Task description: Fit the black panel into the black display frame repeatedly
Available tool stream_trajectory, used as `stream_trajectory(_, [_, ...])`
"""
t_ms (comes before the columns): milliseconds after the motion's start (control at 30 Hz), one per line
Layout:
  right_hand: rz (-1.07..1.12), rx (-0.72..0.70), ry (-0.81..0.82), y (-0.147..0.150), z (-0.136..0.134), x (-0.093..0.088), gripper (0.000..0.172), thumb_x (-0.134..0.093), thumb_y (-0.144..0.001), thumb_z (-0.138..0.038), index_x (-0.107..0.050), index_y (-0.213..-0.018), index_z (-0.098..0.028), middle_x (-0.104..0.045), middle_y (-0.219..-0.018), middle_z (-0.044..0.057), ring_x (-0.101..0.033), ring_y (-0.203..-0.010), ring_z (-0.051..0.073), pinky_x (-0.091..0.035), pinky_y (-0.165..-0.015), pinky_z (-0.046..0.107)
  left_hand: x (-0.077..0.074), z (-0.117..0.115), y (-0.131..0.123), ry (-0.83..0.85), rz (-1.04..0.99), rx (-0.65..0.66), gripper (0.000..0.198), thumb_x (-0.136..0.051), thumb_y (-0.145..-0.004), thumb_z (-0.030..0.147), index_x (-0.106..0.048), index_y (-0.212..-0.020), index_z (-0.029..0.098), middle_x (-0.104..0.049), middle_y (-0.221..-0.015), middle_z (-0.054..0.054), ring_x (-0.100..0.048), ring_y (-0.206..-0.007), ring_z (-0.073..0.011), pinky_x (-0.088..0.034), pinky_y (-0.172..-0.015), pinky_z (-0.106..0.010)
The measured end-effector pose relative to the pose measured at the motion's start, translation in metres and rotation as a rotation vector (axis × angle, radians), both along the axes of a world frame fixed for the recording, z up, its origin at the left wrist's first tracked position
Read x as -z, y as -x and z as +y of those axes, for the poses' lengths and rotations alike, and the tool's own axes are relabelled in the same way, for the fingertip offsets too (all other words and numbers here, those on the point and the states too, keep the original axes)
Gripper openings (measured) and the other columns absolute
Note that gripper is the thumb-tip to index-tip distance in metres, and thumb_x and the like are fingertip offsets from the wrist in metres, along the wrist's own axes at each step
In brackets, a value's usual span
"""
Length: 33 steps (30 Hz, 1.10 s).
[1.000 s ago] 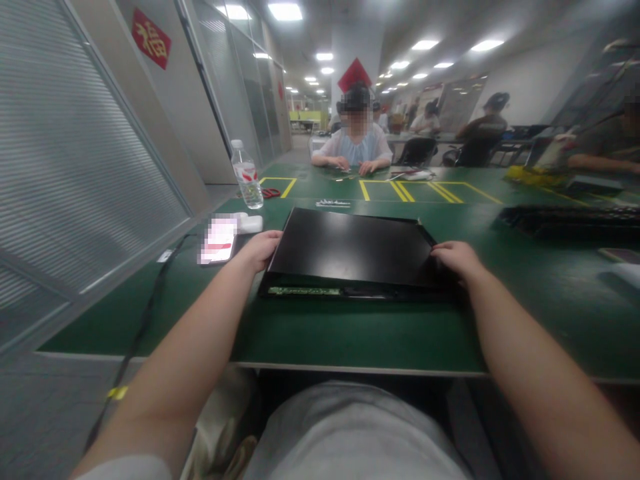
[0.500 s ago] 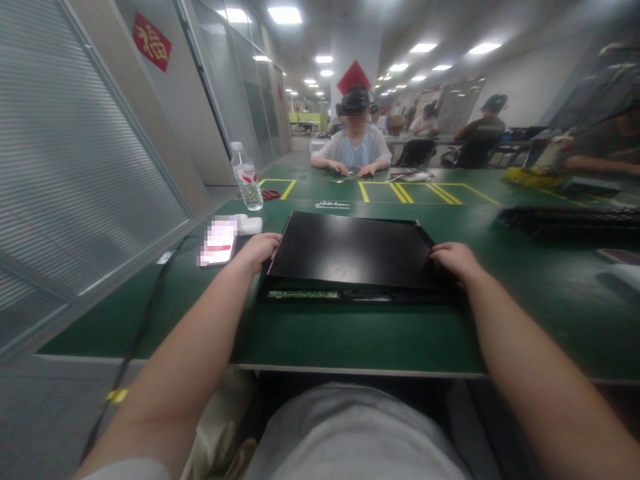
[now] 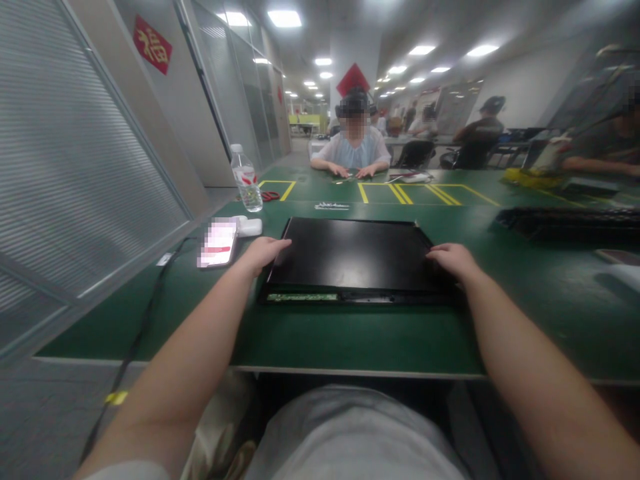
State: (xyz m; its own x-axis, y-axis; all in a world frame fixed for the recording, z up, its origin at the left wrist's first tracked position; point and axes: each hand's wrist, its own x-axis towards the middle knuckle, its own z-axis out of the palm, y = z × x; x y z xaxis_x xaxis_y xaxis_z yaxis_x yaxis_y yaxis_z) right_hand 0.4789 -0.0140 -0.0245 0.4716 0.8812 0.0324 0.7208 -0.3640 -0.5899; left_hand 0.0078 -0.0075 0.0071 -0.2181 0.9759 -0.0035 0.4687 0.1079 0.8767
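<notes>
A flat black panel (image 3: 353,257) lies almost level on a black frame on the green table (image 3: 350,333) in front of me. A thin green circuit strip (image 3: 303,297) shows along the frame's near edge. My left hand (image 3: 263,252) grips the panel's left edge, fingers curled over its top. On the right edge, my right hand (image 3: 450,259) holds on with fingers bent.
A phone (image 3: 218,243) and a small white object (image 3: 249,227) lie left of the panel, a water bottle (image 3: 247,179) and red scissors (image 3: 270,195) further back. A long black tray (image 3: 570,223) sits at the right. A person (image 3: 356,150) works across the table. A black cable (image 3: 145,320) runs off the left edge.
The panel's near edge has come down from a tilted, raised position to nearly flat on the frame. Both hands stayed on its side edges and sank with it.
</notes>
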Motion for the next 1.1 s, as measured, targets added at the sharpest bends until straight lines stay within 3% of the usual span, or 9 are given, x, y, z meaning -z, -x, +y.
stream_trajectory(233, [-0.013,-0.013,0.026,0.0016,-0.0011,-0.0029,0.022,-0.078,-0.074,-0.031,-0.083,-0.092,-0.021,-0.081,-0.104,0.013,-0.075,-0.102,0.032,-0.057,-0.088,0.04,0.0,-0.0085,-0.004,0.054,0.11,0.055,0.045,-0.096,-0.057,0.049,-0.073,-0.081,0.019,-0.075,-0.074,-0.006,-0.072,-0.077,-0.0291,-0.049,-0.063,-0.032])
stream_trajectory(433, [-0.018,-0.006,0.034,0.0029,-0.0018,-0.0026,0.024,-0.076,-0.076,-0.031,-0.083,-0.096,-0.019,-0.081,-0.108,0.015,-0.075,-0.104,0.033,-0.057,-0.089,0.041,0.0001,-0.0074,-0.0023,0.062,0.182,0.05,0.048,-0.096,-0.058,0.049,-0.073,-0.089,0.019,-0.079,-0.095,-0.011,-0.074,-0.09,-0.0317,-0.052,-0.07,-0.034])
stream_trajectory(600, [-0.017,-0.012,0.024,0.0026,-0.0015,-0.0021,0.026,-0.077,-0.075,-0.031,-0.083,-0.097,-0.019,-0.081,-0.109,0.015,-0.074,-0.106,0.034,-0.057,-0.092,0.042,0.0003,-0.0067,-0.0018,0.072,0.192,0.062,0.047,-0.096,-0.057,0.05,-0.073,-0.085,0.019,-0.079,-0.094,-0.01,-0.075,-0.091,-0.0322,-0.053,-0.071,-0.034])
stream_trajectory(867, [0.009,-0.005,0.008,0.0011,0.0003,0.0008,0.02,-0.078,-0.073,-0.03,-0.082,-0.091,-0.021,-0.081,-0.106,0.014,-0.074,-0.105,0.033,-0.057,-0.093,0.042,0.0065,-0.0027,0.0017,0.023,0.093,0.052,0.053,-0.098,-0.051,0.05,-0.074,-0.087,0.019,-0.079,-0.093,-0.011,-0.075,-0.093,-0.0348,-0.054,-0.073,-0.036])
stream_trajectory(1100, [0.095,0.023,-0.023,0.0011,-0.0001,-0.0003,0.014,-0.078,-0.073,-0.026,-0.08,-0.086,-0.022,-0.081,-0.104,0.012,-0.073,-0.107,0.032,-0.055,-0.098,0.044,0.0073,-0.0017,0.0012,-0.086,-0.167,0.08,0.062,-0.102,-0.047,0.05,-0.075,-0.094,0.018,-0.08,-0.096,-0.012,-0.076,-0.096,-0.0357,-0.059,-0.078,-0.04])
